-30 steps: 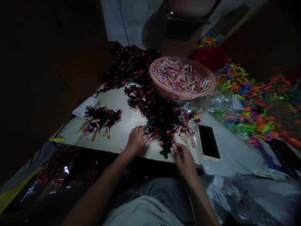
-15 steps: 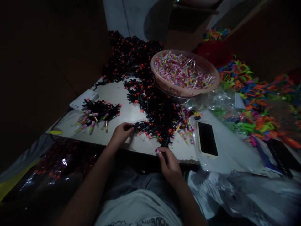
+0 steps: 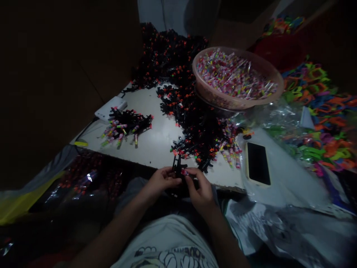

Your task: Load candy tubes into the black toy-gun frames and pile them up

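Observation:
My left hand [image 3: 164,179] is closed on a black toy gun [image 3: 179,163] with an orange-pink tip, just off the table's front edge. Between the fingertips of my right hand [image 3: 199,186] is a small candy tube [image 3: 184,172] with a red end, held up close against the toy gun. Whether the two touch I cannot tell. Beyond my hands lies a heap of black toy guns [image 3: 200,137] with orange tips. On the left, a smaller pile [image 3: 131,121] holds toy guns with candy tubes on them. More colourful candy tubes [image 3: 230,149] lie right of the heap.
A pink basin [image 3: 237,102] full of candy tubes stands at the back right. A phone [image 3: 258,163] lies on plastic at the right. Bright plastic pieces [image 3: 320,123] are heaped beyond it. A white box [image 3: 111,108] sits at the table's left edge.
My left hand has come back from the heap with a toy gun, toward my right hand. The candy tube is now close against the gun. The camera view has shifted slightly.

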